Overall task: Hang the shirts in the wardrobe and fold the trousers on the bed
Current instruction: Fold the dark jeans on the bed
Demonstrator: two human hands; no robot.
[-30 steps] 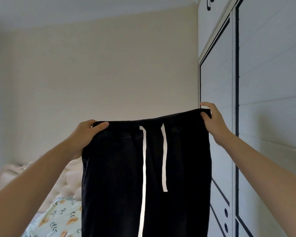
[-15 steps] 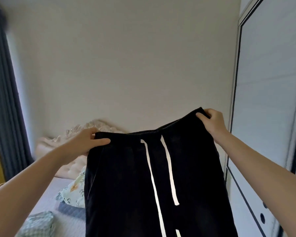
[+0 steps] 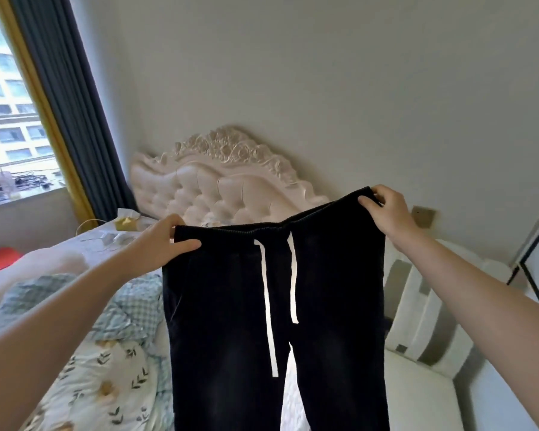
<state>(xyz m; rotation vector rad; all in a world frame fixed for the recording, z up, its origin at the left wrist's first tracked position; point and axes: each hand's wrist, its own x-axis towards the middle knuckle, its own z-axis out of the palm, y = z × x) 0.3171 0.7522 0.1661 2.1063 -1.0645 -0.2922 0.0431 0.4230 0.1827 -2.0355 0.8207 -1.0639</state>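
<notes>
Trousers (image 3: pixel 262 306) held up by waistband, left hand (image 3: pixel 159 241), right hand (image 3: pixel 386 209).

Two bare forearms, left hand (image 3: pixel 159 244), right hand (image 3: pixel 386 209), no sleeves, rings or watch

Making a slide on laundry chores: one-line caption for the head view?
Left hand and right hand hold black drawstring trousers up by the waistband above the bed.
</notes>
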